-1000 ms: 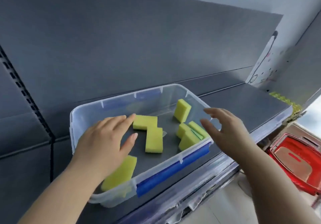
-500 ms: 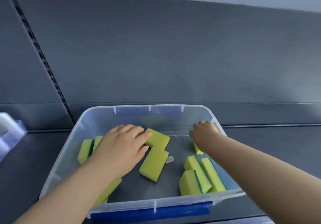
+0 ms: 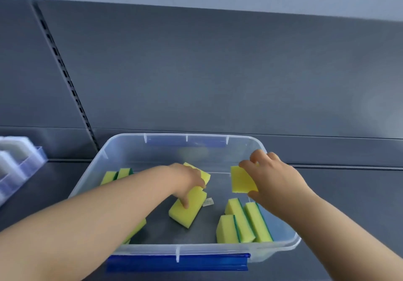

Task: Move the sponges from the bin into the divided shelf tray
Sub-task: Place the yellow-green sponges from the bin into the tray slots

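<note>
A clear plastic bin point(image 3: 122, 150) with blue latches stands on the dark shelf and holds several yellow sponges with green backs. My right hand point(image 3: 277, 178) grips one yellow sponge point(image 3: 242, 180) by its edges, lifted near the bin's right wall. My left hand point(image 3: 187, 180) reaches into the bin's middle with its fingers curled over a flat sponge point(image 3: 187, 212); a second sponge point(image 3: 205, 175) lies just beyond the hand. Three sponges point(image 3: 244, 224) stand on edge at the front right. Two more sponges point(image 3: 115, 175) stand at the back left. The divided shelf tray point(image 3: 19, 160) shows at the far left edge.
The grey back panel point(image 3: 218, 73) of the shelving rises behind the bin, with a slotted upright point(image 3: 65, 75) at the left. A small scrap of white paper point(image 3: 208, 202) lies on the bin floor. Bare dark shelf point(image 3: 349, 193) extends to the right of the bin.
My right hand has taken hold of a sponge near the right wall and raised it. My left hand has dropped lower onto the middle sponges. The view shifted slightly right.
</note>
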A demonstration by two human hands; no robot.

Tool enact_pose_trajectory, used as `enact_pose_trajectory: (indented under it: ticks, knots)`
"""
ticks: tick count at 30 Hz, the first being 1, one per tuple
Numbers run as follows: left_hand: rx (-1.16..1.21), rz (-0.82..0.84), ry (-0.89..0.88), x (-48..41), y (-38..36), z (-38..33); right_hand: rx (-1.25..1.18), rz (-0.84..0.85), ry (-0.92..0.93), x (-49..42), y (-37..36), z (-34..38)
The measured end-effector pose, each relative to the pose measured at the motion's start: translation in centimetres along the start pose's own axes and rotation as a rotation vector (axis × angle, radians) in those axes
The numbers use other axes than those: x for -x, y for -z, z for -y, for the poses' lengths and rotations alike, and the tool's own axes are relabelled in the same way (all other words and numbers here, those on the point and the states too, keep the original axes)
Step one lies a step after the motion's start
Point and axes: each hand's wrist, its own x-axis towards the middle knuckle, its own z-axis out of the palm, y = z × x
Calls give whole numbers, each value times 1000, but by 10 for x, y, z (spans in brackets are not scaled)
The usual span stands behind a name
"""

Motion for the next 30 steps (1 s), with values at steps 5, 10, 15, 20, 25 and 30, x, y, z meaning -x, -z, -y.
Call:
enact_pose_trajectory:
  ticks: [5, 10, 15, 20, 25, 30]
  knots:
    - [-25, 73, -26, -14, 9, -9, -119, 23, -48, 17, -8, -7]
    - [-2, 143, -2, -15, 7, -11, -186, 27, -35, 11, -17, -2]
    - [69, 89, -14, -5, 2, -6, -212, 20, -7, 0, -21, 7]
    - [326, -95, 40, 25, 1, 3, -270, 17, 18, -10, -22, 11]
    - [491, -380, 120, 61, -3, 11, -392, -29, 58, -18, -28, 19]
    - [728, -637, 217, 97, -5, -4, -589, -82, 36, -19, -32, 25]
